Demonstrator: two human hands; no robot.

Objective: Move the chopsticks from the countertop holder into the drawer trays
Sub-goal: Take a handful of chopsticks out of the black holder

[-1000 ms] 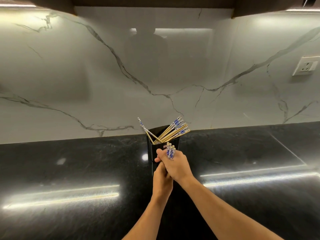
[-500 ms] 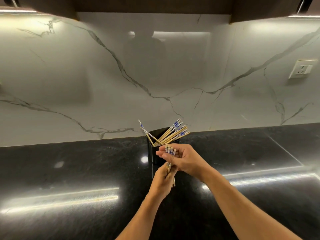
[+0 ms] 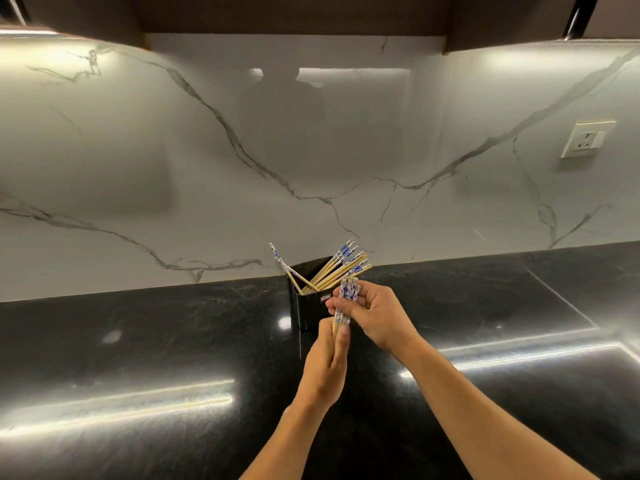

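A black holder (image 3: pixel 306 311) stands on the dark countertop near the wall. Several bamboo chopsticks with blue-and-white tops (image 3: pixel 341 266) lean out of it, mostly to the right, one to the left. In front of the holder I hold a bundle of chopsticks (image 3: pixel 348 296) upright with both hands. My right hand (image 3: pixel 375 315) grips the bundle near its patterned tops. My left hand (image 3: pixel 327 367) is closed around its lower part, which is hidden in the palm. No drawer or tray is in view.
The glossy black countertop (image 3: pixel 145 358) stretches left and right with bright light strips reflected in it. A white marble backsplash (image 3: pixel 207 161) rises behind. A wall socket (image 3: pixel 587 138) sits at the right. Dark cabinets (image 3: pixel 294 12) hang overhead.
The bundle has come up out of the holder area toward me. My right hand has opened out around the tops and my left hand has slid lower on the sticks.
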